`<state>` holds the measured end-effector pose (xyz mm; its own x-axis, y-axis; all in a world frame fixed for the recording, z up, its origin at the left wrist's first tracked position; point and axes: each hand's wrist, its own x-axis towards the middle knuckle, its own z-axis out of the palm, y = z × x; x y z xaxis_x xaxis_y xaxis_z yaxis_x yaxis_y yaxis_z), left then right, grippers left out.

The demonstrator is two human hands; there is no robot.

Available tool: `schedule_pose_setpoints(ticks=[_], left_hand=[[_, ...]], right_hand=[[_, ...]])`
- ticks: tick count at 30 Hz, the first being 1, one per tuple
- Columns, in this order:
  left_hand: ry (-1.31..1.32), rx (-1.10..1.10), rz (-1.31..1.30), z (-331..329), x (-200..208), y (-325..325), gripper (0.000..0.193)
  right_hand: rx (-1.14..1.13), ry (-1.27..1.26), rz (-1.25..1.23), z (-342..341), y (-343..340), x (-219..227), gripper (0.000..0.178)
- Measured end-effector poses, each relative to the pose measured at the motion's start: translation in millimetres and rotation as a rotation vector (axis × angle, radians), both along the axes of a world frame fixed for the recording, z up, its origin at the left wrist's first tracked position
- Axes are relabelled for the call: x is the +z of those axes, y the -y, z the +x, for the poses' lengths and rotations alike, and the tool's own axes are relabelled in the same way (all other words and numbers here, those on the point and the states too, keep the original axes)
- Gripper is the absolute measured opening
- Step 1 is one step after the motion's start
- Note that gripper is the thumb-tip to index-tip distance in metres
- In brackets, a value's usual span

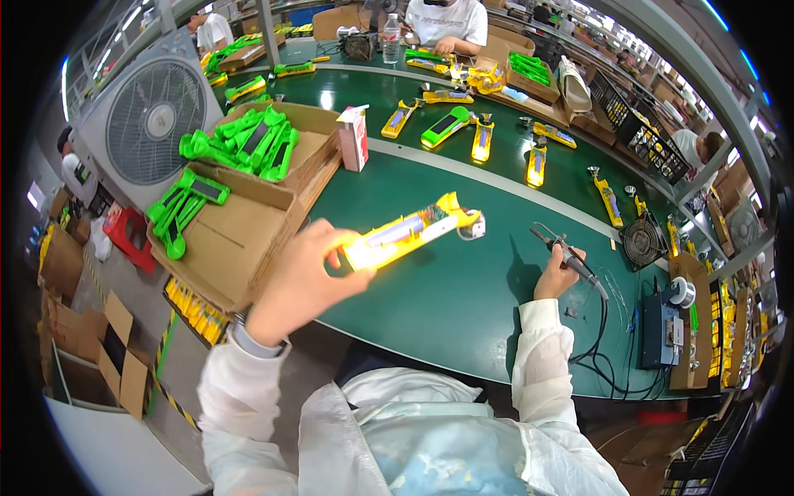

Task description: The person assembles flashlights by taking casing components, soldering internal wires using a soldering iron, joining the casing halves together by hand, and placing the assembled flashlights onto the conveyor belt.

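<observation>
My left hand (310,277) is closed on the near end of a yellow lamp housing (405,234), raised over the green table. Inside the housing a pale cylindrical battery and a small circuit board show; a clear lamp head sits at its far end. My right hand (557,273) grips a soldering iron (574,261) by its grey handle, the tip pointing up and to the left. The iron and the housing are well apart. From the handle a black cable (605,310) runs down to a dark blue soldering station (659,331) at the right.
Cardboard boxes (217,273) with green housings (248,142) stand left, beside a grey fan (157,116). A small carton (353,139) stands behind my left hand. Several yellow lamp parts (481,139) lie beyond the metal strip. A solder spool (683,292) sits right. Another person (451,25) sits opposite.
</observation>
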<state>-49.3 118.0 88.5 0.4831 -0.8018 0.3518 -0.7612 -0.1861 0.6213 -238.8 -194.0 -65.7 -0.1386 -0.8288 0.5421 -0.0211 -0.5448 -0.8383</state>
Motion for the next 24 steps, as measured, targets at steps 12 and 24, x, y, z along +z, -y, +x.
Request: schedule_pose_setpoints(ticks=[12, 24], left_hand=[[0.407, 0.773, 0.048, -25.6, -120.5, -24.9, 0.034], [0.31, 0.316, -0.002, -70.2, -139.8, 4.0, 0.023]], right_hand=[[0.036, -0.041, -0.07, 1.1, -2.8, 8.3, 0.012], [0.039, -0.039, -0.007, 0.7, -4.1, 10.0, 0.012]])
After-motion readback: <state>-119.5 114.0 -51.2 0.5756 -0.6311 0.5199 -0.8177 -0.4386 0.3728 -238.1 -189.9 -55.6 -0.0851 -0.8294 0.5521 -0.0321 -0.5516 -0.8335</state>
